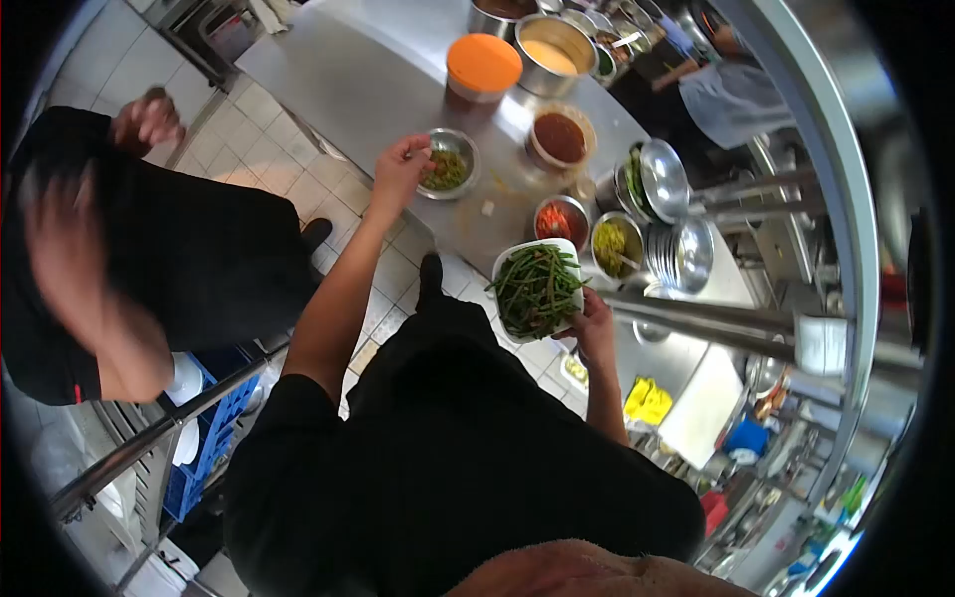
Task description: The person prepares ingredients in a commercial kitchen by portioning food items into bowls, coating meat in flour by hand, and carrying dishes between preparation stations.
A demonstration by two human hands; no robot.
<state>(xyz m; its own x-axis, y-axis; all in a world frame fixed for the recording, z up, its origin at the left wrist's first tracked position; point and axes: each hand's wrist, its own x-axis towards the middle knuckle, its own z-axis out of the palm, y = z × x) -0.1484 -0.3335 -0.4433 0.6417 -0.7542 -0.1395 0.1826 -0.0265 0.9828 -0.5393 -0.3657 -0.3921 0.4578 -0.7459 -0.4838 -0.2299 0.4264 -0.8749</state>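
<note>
My right hand (595, 324) grips the edge of a white dish (500, 267) heaped with green beans (537, 290), held in front of my body by the counter. My left hand (403, 169) is at the near rim of a metal bowl (472, 149) on the counter. Chopped green food (450, 171) lies in that bowl. The left fingers are pinched together, and whether anything is between them is too small to make out. Close to the dish stand a bowl of chopped red food (559, 221) and a metal pot of yellow-green food (612, 239).
On the steel counter (368, 70) stand an orange-lidded tub (483, 64), a tub of red-brown sauce (559, 137) and a pot of yellow liquid (547, 58). Stacked metal bowls (692, 254) sit beyond a metal rail (716, 320). Another person in black (189, 249) stands at left, hands blurred.
</note>
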